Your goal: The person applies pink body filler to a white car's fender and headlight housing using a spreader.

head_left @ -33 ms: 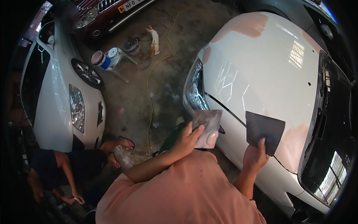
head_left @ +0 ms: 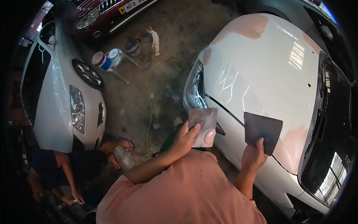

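My left hand [head_left: 183,140] grips a flat greyish, smeared putty board [head_left: 202,116], thumb on top. A rounded dab of pale pink putty [head_left: 210,136] sits at the board's lower right corner. In my right hand [head_left: 254,156] is a dark, square, flat putty spreader [head_left: 263,128], pinched with the thumb on its face. It is held over the side of a white car's hood [head_left: 261,71], apart from the board. Pinkish putty patches mark the hood, one [head_left: 296,145] near the windshield and another [head_left: 253,25] at the far end.
A silver car [head_left: 56,100] stands on the left, a dark red vehicle [head_left: 108,16] at the back. Tubs [head_left: 101,60] sit on a small white stool, beside a dark bucket [head_left: 131,46]. A cat [head_left: 154,42] lies near a yellow cord [head_left: 149,86]. Another person [head_left: 71,164] crouches at lower left.
My left hand and the putty board have shifted slightly left and up. My right hand with the spreader has moved a little left.
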A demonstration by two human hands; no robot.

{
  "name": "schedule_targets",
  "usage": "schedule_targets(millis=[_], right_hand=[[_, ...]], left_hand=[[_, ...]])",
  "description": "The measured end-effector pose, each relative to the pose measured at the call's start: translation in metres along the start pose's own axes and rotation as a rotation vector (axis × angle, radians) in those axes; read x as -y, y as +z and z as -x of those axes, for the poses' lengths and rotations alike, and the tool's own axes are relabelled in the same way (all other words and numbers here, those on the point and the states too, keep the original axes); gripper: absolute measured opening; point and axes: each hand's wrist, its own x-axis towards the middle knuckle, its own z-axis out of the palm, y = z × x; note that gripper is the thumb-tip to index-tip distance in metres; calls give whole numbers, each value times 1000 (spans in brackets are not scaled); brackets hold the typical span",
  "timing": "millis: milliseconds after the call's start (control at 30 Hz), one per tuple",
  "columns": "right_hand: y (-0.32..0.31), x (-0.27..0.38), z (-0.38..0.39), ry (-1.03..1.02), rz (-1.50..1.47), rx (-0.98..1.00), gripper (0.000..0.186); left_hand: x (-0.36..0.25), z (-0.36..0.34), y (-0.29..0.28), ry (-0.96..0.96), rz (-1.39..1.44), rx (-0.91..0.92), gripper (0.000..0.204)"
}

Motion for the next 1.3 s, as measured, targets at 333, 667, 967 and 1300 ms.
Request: schedule_targets(millis=[333,667,967,1300], right_hand=[[119,-95,-34,-58,809,597,55],[402,-260,-100,-524,1011,963,62],[559,-296,-165,-879,1105,913,49],[539,-371,-267,-580,1023,886,53]], left_hand=[[-88,-92,-136,334,200,-517,39],[-258,-191,-362,515,196,-598,47],[-372,-309,-397,800,-1,-443,51],[-434,-455,-339,656,-169,-594,65]])
